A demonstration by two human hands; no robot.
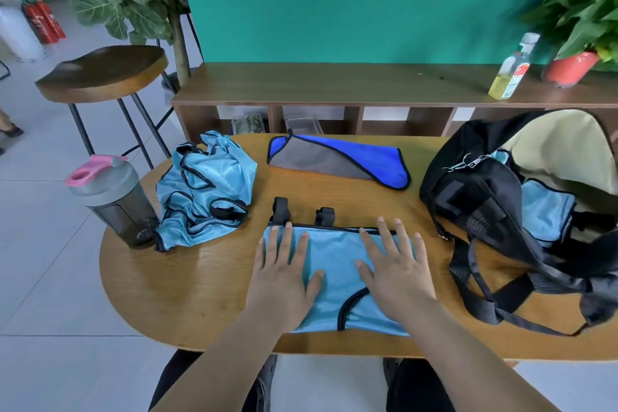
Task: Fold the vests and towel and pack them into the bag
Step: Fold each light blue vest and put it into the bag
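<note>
Lying under left hand (281, 284) and right hand (398, 274): table (200, 294), wooden. Right of right hand, near: bag (485, 197), black, open, blue cloth (545, 211) inside. Beyond and left of left hand: crumpled vests (204, 187), heaped. Directly under both palms: folded vest (334, 264), blue, flat on table. Beyond the fingertips, apart: towel (337, 160), blue and grey, folded. Far left of left hand: shaker (113, 197), upright, just beside heap. Both hands spread, fingers straight, pressed flat on folded vest.

Bright, even light — soft shadows, strong wide-angle bending at edges, corners perhaps slightly blurred.
</note>
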